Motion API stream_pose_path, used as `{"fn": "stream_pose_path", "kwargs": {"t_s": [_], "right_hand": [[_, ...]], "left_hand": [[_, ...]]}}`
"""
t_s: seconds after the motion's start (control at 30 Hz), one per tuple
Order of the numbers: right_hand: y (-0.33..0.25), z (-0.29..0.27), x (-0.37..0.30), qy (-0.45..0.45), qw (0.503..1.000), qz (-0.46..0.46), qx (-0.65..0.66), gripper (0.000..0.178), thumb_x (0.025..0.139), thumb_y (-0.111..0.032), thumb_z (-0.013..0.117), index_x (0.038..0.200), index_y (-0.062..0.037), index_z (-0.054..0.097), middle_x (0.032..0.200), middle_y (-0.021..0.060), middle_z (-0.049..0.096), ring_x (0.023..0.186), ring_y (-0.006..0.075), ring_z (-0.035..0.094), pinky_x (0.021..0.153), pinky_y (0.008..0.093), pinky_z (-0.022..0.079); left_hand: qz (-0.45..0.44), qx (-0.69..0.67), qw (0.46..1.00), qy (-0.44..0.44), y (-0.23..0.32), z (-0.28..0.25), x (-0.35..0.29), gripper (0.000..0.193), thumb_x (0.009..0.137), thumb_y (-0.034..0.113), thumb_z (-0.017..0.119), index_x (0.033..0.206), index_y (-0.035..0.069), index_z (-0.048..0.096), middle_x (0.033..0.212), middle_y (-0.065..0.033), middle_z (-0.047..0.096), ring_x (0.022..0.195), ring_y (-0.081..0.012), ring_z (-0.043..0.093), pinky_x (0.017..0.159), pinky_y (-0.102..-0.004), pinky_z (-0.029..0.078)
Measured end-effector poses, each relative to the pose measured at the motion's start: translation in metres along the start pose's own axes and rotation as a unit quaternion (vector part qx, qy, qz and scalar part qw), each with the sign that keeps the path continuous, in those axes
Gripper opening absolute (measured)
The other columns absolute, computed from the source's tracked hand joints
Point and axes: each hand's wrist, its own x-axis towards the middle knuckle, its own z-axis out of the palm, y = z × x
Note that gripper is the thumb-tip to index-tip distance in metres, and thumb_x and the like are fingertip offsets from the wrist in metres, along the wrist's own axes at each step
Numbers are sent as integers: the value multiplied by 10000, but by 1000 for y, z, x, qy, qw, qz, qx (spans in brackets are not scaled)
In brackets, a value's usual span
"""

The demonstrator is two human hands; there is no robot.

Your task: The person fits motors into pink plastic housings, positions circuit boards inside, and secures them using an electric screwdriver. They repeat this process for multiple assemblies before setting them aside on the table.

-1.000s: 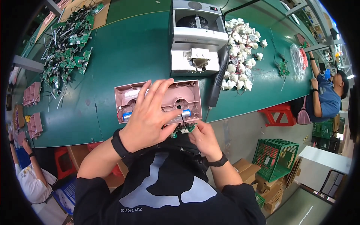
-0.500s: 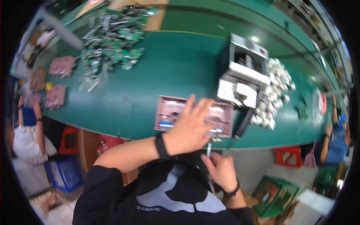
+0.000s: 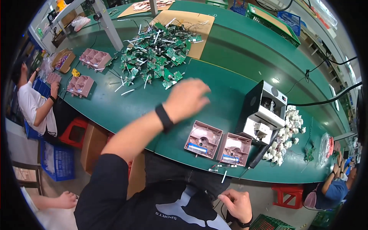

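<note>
My left hand [image 3: 188, 100] is over the green table, short of a heap of green circuit boards [image 3: 157, 57] with white strips. Its fingers are slightly bent and blurred, thumb apart, and nothing shows in them. At the table's front, two pink plastic housings [image 3: 204, 138] [image 3: 234, 148] lie side by side, each with a blue cylindrical battery. A small circuit board [image 3: 226, 166] with a white strip lies at the edge before them. My right hand [image 3: 236, 207] is beyond the edge, low in front of my body, its fingers curled against the thumb; what they hold, if anything, is hidden.
Right of the housings stand a grey-white machine [image 3: 264, 111] and a black pen-shaped tool [image 3: 264, 151]. White round parts [image 3: 287, 134] are piled behind it. More pink housings [image 3: 80, 86] lie at left. Co-workers sit at both ends; a person's bare foot [image 3: 66, 201] shows lower left.
My left hand has left the housings and moved up and leftward over the table. My right hand has drawn back from the white strip. The view has shifted and turned.
</note>
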Motion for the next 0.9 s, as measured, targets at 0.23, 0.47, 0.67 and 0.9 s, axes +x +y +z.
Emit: {"fn": "stream_pose_path", "kwargs": {"t_s": [0.23, 0.47, 0.67, 0.9], "right_hand": [[-9, 8, 6, -9, 999, -32, 11, 173, 897, -172, 832, 946, -28, 750, 627, 51, 687, 512, 134, 642, 521, 272, 487], [-24, -13, 9, 23, 994, -48, 92, 129, 861, -70, 799, 949, 4, 739, 684, 50, 684, 583, 94, 612, 566, 260, 473], [-56, -30, 37, 77, 986, -131, 63, 175, 842, -32, 791, 997, 24, 731, 720, 49, 697, 606, 99, 624, 595, 249, 492], [-95, -18, 73, 212, 946, -243, 32, 474, 770, -40, 900, 1194, 8, 694, 1039, 119, 731, 652, 127, 651, 591, 248, 527]], "left_hand": [[-107, 219, 963, -113, -104, -1, 24, 508, 836, 297, 840, 1279, 93, 695, 1059, -141, 749, 1038, -350, 698, 930, -454, 564], [-159, -312, 932, 94, -76, -48, 18, 409, 891, 197, 833, 1265, 87, 710, 1112, -105, 774, 1016, -205, 716, 898, -337, 567], [-239, -581, 717, 303, -54, -62, 3, 381, 936, 70, 784, 1287, -9, 658, 1194, -87, 742, 1059, -138, 692, 928, -295, 565], [-10, -590, 790, 166, 48, -60, -50, 515, 807, -34, 872, 1271, -12, 650, 1248, -125, 725, 1084, -197, 706, 998, -377, 568]]}}
